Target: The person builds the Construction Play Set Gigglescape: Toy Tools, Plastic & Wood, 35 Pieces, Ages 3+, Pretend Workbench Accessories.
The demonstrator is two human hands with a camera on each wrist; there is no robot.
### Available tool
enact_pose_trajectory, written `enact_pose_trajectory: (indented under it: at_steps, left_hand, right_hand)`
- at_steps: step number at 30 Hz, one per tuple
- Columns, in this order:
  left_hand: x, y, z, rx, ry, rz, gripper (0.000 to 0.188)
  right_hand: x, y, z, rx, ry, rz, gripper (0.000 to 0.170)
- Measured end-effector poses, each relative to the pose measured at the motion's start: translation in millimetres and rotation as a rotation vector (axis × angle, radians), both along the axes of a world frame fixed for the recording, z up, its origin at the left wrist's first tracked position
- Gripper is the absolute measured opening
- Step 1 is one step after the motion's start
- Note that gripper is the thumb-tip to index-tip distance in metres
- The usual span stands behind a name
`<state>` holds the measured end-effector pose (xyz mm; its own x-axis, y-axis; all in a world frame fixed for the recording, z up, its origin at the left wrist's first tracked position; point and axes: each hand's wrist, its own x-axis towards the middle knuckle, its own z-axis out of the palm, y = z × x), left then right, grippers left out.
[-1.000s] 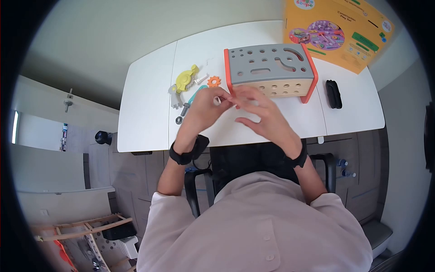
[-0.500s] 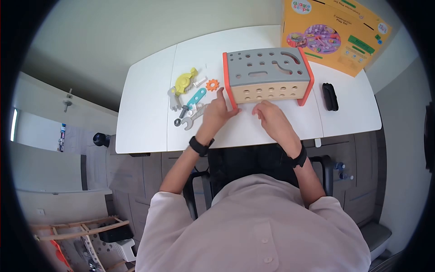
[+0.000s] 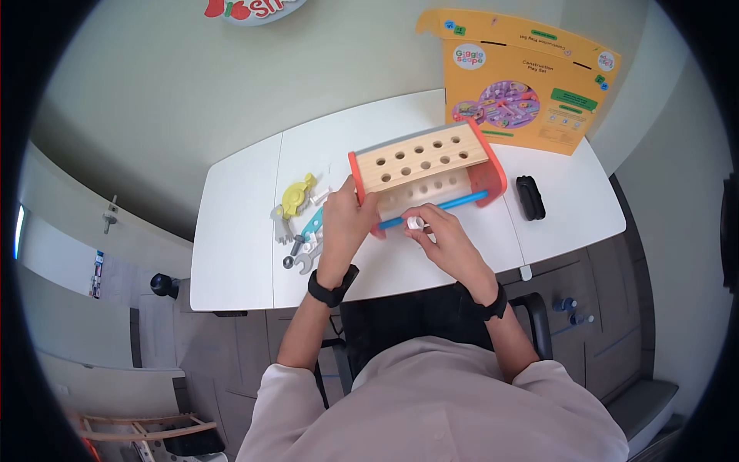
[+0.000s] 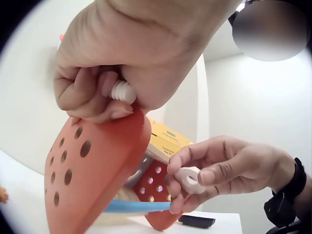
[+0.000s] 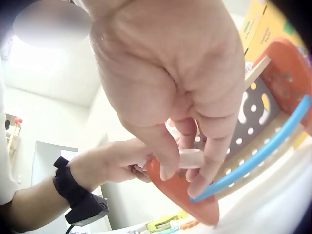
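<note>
A person at a white desk point(image 3: 239, 208) works with both bare hands on a toy workbench point(image 3: 416, 159). The workbench is tilted, its wooden side with two rows of holes turned up, its hollow underside facing the person. A blue bar point(image 3: 462, 201) runs between its two red ends.

The left hand point(image 3: 346, 227) is at the left red end panel point(image 4: 109, 156), against its edge; its curled fingers grip a white screw point(image 4: 124, 92), the ridged tip poking out beside the thumb.

The right hand point(image 3: 449, 245) pinches a white ring point(image 3: 416, 222) between thumb and fingers, in front of the underside and near the blue bar; whether ring and bar touch, I cannot tell.

Left of the left hand lie a yellow-green toy piece point(image 3: 293, 199), a teal strip point(image 3: 312, 223) and a grey wrench point(image 3: 306, 262). A black case point(image 3: 530, 197) lies right of the workbench; a yellow cardboard box point(image 3: 493, 69) stands behind.
</note>
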<state>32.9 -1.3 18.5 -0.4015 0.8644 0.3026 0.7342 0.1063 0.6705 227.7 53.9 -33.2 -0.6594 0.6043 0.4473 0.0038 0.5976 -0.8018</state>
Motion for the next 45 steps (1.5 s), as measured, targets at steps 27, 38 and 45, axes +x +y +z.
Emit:
enact_pose_trajectory:
  at_steps: [27, 38, 45]
  left_hand:
    - [-78.0, -18.6, -84.3, -0.292, -0.573, -0.215, 0.029]
    - [-55.2, 6.4, -111.8, -0.010, -0.301, -0.083, 0.030]
    - [-60.1, 6.0, -105.5, -0.066, -0.191, -0.191, 0.028]
  right_hand:
    - [-72.2, 15.2, -36.4, -0.078, -0.281, -0.310, 0.010]
    - [-82.1, 12.0, -26.5, 0.044, -0.424, -0.388, 0.029]
    - [-81.2, 18.6, -40.5, -0.032, -0.394, -0.331, 0.034]
